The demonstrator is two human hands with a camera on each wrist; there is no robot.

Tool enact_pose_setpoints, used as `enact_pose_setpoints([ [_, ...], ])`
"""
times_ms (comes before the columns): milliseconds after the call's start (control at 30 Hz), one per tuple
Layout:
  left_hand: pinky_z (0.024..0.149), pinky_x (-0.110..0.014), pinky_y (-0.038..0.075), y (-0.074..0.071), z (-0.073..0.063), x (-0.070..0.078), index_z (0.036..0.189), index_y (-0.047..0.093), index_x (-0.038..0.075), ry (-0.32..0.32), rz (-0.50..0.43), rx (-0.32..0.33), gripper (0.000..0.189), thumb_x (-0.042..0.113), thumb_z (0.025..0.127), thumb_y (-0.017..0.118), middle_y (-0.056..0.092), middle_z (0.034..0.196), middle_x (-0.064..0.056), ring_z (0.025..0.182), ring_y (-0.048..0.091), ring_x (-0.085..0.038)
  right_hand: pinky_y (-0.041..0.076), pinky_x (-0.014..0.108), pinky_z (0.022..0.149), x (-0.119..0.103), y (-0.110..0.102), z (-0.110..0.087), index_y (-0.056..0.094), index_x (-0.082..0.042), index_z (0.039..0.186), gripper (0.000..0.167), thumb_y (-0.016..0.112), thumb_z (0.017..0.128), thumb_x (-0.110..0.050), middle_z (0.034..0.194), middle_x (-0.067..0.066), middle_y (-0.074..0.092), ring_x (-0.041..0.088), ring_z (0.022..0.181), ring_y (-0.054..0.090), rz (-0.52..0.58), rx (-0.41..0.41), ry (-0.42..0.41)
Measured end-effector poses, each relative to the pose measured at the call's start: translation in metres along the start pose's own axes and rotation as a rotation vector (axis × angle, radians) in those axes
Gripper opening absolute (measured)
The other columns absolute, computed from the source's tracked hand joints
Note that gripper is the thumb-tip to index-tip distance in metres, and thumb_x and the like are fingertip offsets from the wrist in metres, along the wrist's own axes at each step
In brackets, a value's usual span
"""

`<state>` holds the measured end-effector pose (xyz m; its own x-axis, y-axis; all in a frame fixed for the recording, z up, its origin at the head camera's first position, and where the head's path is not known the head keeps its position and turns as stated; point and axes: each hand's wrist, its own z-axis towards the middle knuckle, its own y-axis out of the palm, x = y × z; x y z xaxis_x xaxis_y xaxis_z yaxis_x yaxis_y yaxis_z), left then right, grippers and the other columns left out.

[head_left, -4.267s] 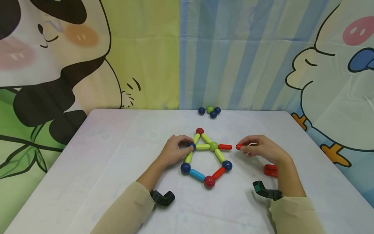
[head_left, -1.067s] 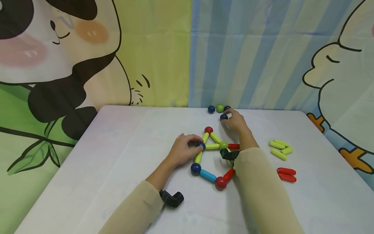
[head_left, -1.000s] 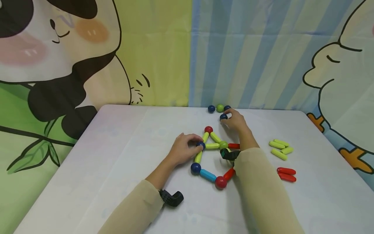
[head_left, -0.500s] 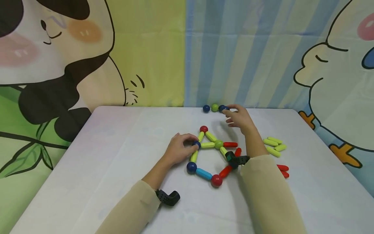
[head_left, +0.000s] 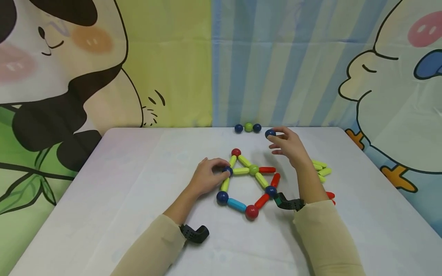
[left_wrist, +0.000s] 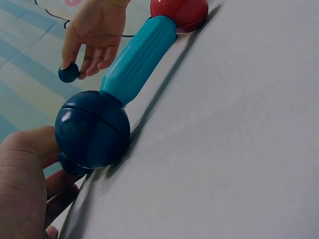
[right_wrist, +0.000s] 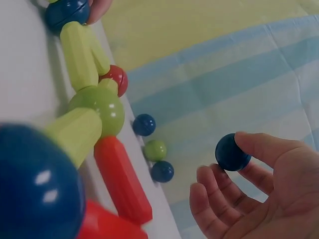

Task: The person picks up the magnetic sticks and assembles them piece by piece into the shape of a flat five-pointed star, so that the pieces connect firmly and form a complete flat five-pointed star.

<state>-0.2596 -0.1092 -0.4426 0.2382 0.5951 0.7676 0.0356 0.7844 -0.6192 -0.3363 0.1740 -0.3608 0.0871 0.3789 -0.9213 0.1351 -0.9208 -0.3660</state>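
On the table lies a flat figure of balls and rods: a triangle of light-green rods (head_left: 241, 171) joined to a larger loop with a blue rod (head_left: 236, 204) and a red rod (head_left: 262, 201). My left hand (head_left: 208, 176) grips the blue ball (head_left: 227, 171) at the figure's left corner; in the left wrist view a nearer blue ball (left_wrist: 92, 130) partly hides that grip. My right hand (head_left: 289, 145) pinches a loose blue ball (right_wrist: 233, 152) between thumb and finger, above the table. Two red rods (head_left: 267, 170) stick out from the figure's right side, their outer ends apart.
Two blue balls and a green ball (head_left: 248, 127) stand in a row at the table's back edge. Spare light-green rods (head_left: 322, 171) and red rods (head_left: 330, 195) lie at the right, partly behind my right arm. A printed curtain (head_left: 172, 69) hangs behind the table.
Earlier my right hand held a red rod, which now sticks out from the figure's right blue ball. Since then it has picked up a blue ball from the back and brought it rightward. My left hand stays put.
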Motion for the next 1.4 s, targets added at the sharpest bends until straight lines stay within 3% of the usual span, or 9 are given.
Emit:
enact_pose_setpoints([
  [233,0.130,-0.052,0.011,-0.004,-0.002,-0.002,0.120,0.074,0.019,0.011,-0.009,0.009,0.028,0.028,0.094,0.073,0.073,0.124,0.001,0.131,0.061,-0.022,0.058,0.041,0.099,0.005,-0.010,-0.016,0.042,-0.015,0.155,0.061,0.061,0.103,-0.040,0.145,0.023,0.054,0.042,0.121,0.063,-0.088,-0.030,-0.001],
  [467,0.130,-0.050,0.011,-0.005,-0.002,-0.008,0.119,0.074,0.020,-0.004,-0.015,0.012,0.027,0.028,0.094,0.073,0.073,0.123,0.001,0.130,0.060,-0.021,0.059,0.038,0.097,0.020,-0.016,-0.027,0.043,-0.004,0.153,0.065,0.060,0.103,-0.042,0.147,0.022,0.054,0.037,0.121,0.065,-0.183,-0.065,0.099],
  [567,0.130,-0.051,0.011,-0.005,-0.002,-0.009,0.119,0.074,0.019,0.008,-0.016,0.018,0.027,0.028,0.094,0.073,0.074,0.123,0.001,0.130,0.061,-0.022,0.060,0.034,0.092,0.026,-0.016,-0.033,0.044,-0.002,0.152,0.062,0.059,0.104,-0.038,0.145,0.024,0.055,0.034,0.113,0.068,-0.219,-0.077,0.121],
  [833,0.130,-0.050,0.011,-0.005,-0.001,-0.010,0.119,0.074,0.019,0.008,-0.017,0.020,0.027,0.028,0.094,0.073,0.073,0.123,0.001,0.130,0.061,-0.021,0.055,0.026,0.073,0.035,-0.014,-0.042,0.057,-0.007,0.141,0.049,0.058,0.103,-0.039,0.115,0.017,0.061,0.022,0.082,0.060,-0.349,-0.134,0.152],
  [1067,0.130,-0.050,0.011,-0.002,-0.001,-0.009,0.120,0.073,0.019,0.012,-0.027,0.010,0.028,0.028,0.094,0.073,0.073,0.123,0.001,0.129,0.061,-0.022,0.055,0.028,0.069,0.039,-0.015,-0.048,0.058,-0.005,0.138,0.051,0.058,0.102,-0.042,0.102,0.013,0.067,0.020,0.076,0.062,-0.393,-0.182,0.172],
  [1400,0.130,-0.051,0.011,0.002,0.002,-0.005,0.120,0.074,0.019,0.020,-0.025,0.006,0.027,0.027,0.094,0.073,0.073,0.123,0.001,0.129,0.061,-0.022,0.050,0.028,0.065,0.044,-0.020,-0.049,0.058,-0.006,0.137,0.050,0.062,0.101,-0.040,0.086,0.007,0.059,0.019,0.069,0.056,-0.407,-0.163,0.172],
])
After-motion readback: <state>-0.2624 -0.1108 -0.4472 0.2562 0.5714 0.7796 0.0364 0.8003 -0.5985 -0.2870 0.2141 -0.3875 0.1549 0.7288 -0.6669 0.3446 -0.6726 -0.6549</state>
